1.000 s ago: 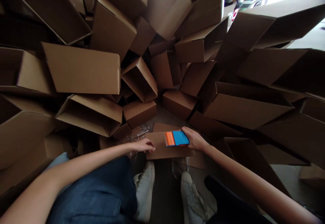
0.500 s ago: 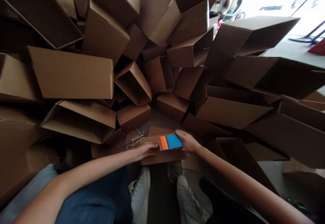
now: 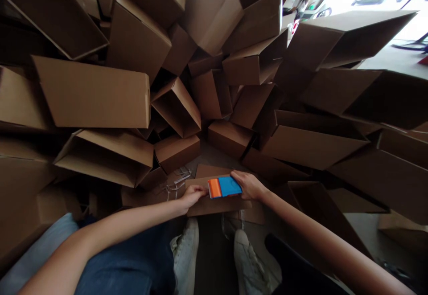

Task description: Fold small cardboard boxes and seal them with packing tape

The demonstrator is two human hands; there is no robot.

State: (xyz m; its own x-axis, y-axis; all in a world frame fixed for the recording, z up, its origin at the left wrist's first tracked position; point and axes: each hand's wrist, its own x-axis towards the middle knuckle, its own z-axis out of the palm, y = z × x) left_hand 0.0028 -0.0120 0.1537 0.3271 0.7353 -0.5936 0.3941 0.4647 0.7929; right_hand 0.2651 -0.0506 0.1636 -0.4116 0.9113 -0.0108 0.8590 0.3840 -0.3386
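Blue-and-orange flat packet (image 3: 224,187) lies on flattened cardboard sheet (image 3: 219,207); right hand (image 3: 247,186), fingers together, touches its blue end; left hand (image 3: 193,195), fingers together, sits just beside its orange end

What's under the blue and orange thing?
The blue and orange thing is lying on a flat piece of brown cardboard, and the right hand touches its edge. The bit of cardboard right underneath is covered, so you can't see that part.
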